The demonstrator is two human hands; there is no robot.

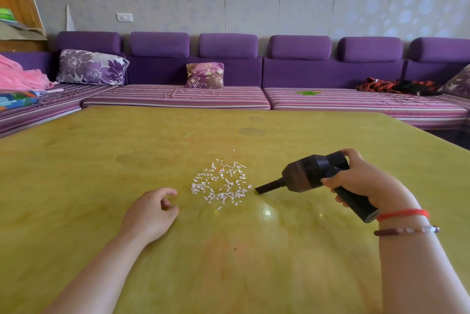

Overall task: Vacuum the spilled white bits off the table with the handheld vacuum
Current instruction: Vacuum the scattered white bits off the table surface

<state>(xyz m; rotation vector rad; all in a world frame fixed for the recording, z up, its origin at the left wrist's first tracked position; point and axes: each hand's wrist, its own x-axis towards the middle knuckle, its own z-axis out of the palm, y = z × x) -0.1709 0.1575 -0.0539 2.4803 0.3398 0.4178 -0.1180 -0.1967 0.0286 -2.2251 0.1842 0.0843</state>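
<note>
A patch of small white bits (220,183) lies scattered in the middle of the yellow-green table (101,161). My right hand (363,181) grips the handle of a black handheld vacuum (312,176). Its narrow nozzle points left and down, with the tip on the table just right of the bits. My left hand (150,209) rests palm down on the table to the left of the bits, fingers loosely curled, holding nothing.
A purple sofa (279,72) with striped seat cushions runs along the table's far side, with floral pillows (91,67), pink cloth and dark clothes on it. The table's right edge slants down at the far right.
</note>
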